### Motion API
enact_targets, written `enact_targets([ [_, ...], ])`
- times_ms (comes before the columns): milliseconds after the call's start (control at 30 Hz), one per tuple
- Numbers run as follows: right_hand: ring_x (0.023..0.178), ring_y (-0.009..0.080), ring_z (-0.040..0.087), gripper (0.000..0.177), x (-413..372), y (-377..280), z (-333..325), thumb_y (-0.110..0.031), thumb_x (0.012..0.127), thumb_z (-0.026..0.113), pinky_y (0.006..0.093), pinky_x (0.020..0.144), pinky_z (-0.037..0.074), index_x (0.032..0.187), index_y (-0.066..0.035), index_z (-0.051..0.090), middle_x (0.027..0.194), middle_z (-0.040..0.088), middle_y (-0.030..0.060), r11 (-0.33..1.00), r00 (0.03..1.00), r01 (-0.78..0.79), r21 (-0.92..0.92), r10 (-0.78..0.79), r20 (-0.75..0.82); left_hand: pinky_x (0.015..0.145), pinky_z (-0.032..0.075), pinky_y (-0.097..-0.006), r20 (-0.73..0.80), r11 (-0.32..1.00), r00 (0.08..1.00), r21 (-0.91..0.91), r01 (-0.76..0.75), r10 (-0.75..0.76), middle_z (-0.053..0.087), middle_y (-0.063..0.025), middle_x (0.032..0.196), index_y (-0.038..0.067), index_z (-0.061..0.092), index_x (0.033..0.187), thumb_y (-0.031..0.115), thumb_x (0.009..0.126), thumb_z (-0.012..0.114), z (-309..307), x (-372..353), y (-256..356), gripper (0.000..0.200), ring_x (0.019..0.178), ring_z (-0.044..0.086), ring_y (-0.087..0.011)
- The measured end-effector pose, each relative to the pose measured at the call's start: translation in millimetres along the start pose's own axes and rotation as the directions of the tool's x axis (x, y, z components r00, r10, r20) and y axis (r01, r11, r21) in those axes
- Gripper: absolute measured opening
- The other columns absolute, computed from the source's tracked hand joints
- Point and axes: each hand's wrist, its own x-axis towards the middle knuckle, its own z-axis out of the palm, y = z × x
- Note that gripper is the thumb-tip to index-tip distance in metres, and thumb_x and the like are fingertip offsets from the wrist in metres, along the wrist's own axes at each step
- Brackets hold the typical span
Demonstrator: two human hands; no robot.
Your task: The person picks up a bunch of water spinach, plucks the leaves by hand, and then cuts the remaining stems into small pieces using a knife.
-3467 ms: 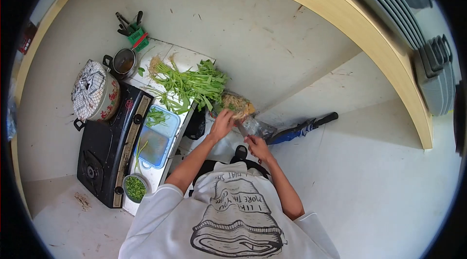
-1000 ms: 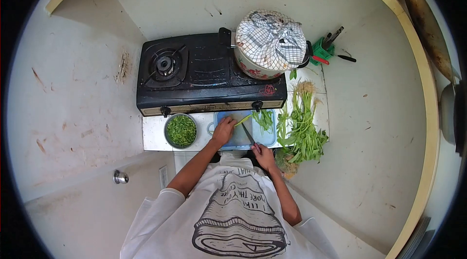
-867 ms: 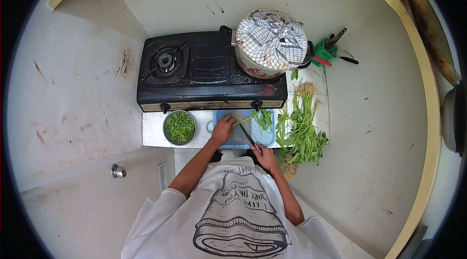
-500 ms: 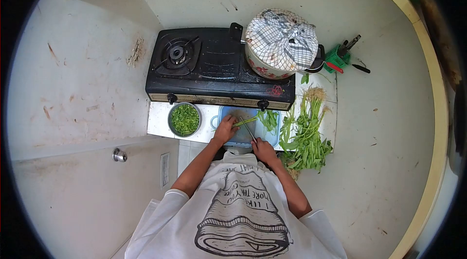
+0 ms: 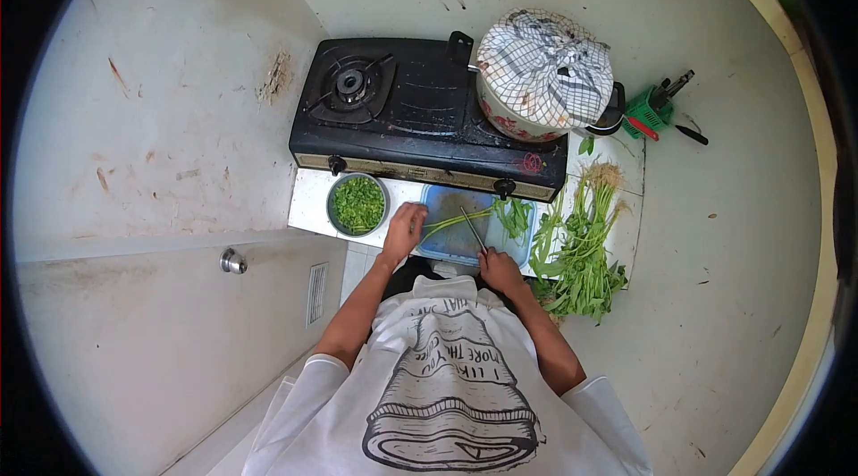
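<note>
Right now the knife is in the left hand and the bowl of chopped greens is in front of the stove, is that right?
Not quite: the head view shows the knife in the right hand. The bowl of greens is in front of the stove.

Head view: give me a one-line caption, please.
Right hand holds a knife over green stems on a blue tray, left hand by its left end.
</note>
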Motion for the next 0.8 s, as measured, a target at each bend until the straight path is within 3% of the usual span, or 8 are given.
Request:
enact_targets([
  [33,0.079,0.0533,0.067,0.043,-0.4,0.3,0.8,-0.037,0.105,0.049,0.0608,0.076,0.055,0.102,0.004,0.063,0.082,0.068,0.0337,1.000,1.000,0.002,0.002,-0.002,-0.004,0.078,0.053,-0.0399,-0.036,0.997,0.997,-0.046,0.067,-0.069,0.066,-0.0188,0.098,0.000,0.070,0.108,0.011,0.100,0.062,-1.3,3.3,-5.9,0.015,0.087,0.066,-0.0344],
  [67,0.079,0.0533,0.067,0.043,-0.6,0.2,1.5,-0.037,0.105,0.049,0.0608,0.076,0.055,0.102,0.004,0.063,0.082,0.068,0.0338,1.000,1.000,0.005,0.003,-0.005,-0.009,0.070,0.053,-0.0370,-0.146,0.998,0.989,-0.050,0.029,-0.036,0.068,-0.0191,0.094,-0.002,0.070,0.106,0.012,0.103,0.058,-1.6,7.7,-11.6,0.019,0.078,0.067,-0.0310],
  [133,0.079,0.0532,0.067,0.043,-1.1,-1.8,2.8,-0.037,0.105,0.049,0.0608,0.076,0.055,0.102,0.004,0.063,0.082,0.068,0.0339,1.000,1.000,0.001,0.004,0.000,-0.018,0.069,0.054,-0.0371,-0.089,0.973,0.975,-0.131,0.190,-0.202,0.069,-0.0178,0.096,-0.002,0.071,0.107,0.011,0.104,0.056,-13.2,14.6,-14.3,0.020,0.077,0.069,-0.0272],
  [267,0.078,0.0530,0.067,0.044,-1.8,-4.2,4.2,-0.037,0.105,0.049,0.0608,0.075,0.055,0.100,0.004,0.063,0.080,0.067,0.0339,1.000,0.999,-0.013,-0.002,0.013,-0.036,0.070,0.055,-0.0356,0.006,0.999,1.000,-0.048,0.018,-0.018,0.069,-0.0156,0.094,-0.001,0.070,0.107,0.012,0.097,0.066,-27.7,21.2,-6.8,0.017,0.076,0.069,-0.0240],
  [300,0.078,0.0529,0.067,0.044,-0.8,-3.9,5.5,-0.037,0.105,0.049,0.0608,0.074,0.055,0.100,0.004,0.063,0.080,0.067,0.0339,1.000,0.999,-0.013,-0.002,0.013,-0.044,0.076,0.056,-0.0380,0.089,0.995,0.996,-0.089,0.039,-0.031,0.068,-0.0158,0.098,0.000,0.068,0.111,0.012,0.092,0.072,-24.7,21.1,-7.9,0.023,0.085,0.069,-0.0280],
  [433,0.079,0.0512,0.070,0.041,-1.4,-5.3,6.3,-0.035,0.104,0.049,0.0602,0.075,0.057,0.102,0.004,0.062,0.082,0.069,0.0311,1.000,0.999,-0.017,-0.023,0.016,-0.036,0.090,0.053,-0.0454,0.296,0.992,0.952,0.066,-0.105,0.081,0.062,-0.0182,0.109,0.001,0.065,0.116,0.012,0.089,0.073,-2.7,10.5,5.5,0.030,0.103,0.063,-0.0404],
  [567,0.079,0.0505,0.070,0.042,-4.0,-11.5,0.2,-0.036,0.104,0.049,0.0595,0.074,0.057,0.101,0.003,0.063,0.082,0.070,0.0304,0.999,0.999,-0.021,-0.046,0.019,-0.033,0.084,0.053,-0.0486,0.308,0.986,0.947,0.108,-0.129,0.090,0.061,-0.0187,0.105,0.002,0.065,0.110,0.010,0.089,0.070,27.9,6.8,4.8,0.023,0.096,0.064,-0.0418],
  [800,0.071,0.0493,0.068,0.041,-13.4,-14.7,9.4,-0.037,0.104,0.052,0.0581,0.068,0.056,0.095,0.002,0.062,0.074,0.067,0.0295,0.997,0.992,0.016,-0.075,-0.025,-0.121,0.081,0.053,-0.0488,0.284,0.999,0.959,-0.035,0.017,-0.006,0.061,-0.0196,0.097,0.001,0.066,0.098,0.005,0.085,0.069,36.7,8.9,-2.5,0.015,0.089,0.064,-0.0428],
])
